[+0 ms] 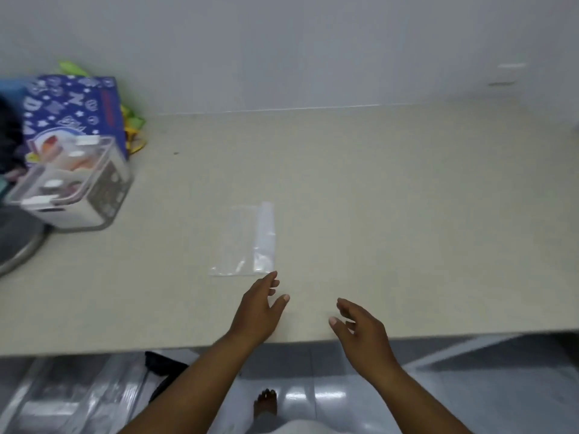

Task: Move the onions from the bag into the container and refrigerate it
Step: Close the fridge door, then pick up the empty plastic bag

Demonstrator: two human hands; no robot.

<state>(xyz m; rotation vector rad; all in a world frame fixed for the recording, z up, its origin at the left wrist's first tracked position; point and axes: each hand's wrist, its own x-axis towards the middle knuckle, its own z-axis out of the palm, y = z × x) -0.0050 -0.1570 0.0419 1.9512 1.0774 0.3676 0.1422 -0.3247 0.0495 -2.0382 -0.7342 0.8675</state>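
A clear plastic bag (pixel 246 241) lies flat on the beige counter (pixel 376 198), and it looks empty. My left hand (pixel 260 311) hovers just below the bag's near right corner, fingers apart, holding nothing. My right hand (pixel 363 333) is open over the counter's front edge, to the right of the left hand, also holding nothing. A clear lidded container (pixel 75 186) with white clips stands at the far left of the counter. Pale pinkish shapes show through its lid; I cannot tell whether they are onions.
A blue patterned bag (pixel 78 108) stands behind the container against the white wall, with green and yellow fabric (pixel 133 126) beside it. A round metal rim (pixel 18 252) sits at the left edge. Below the counter are a glossy tiled floor (pixel 344 399) and my foot (pixel 266 402).
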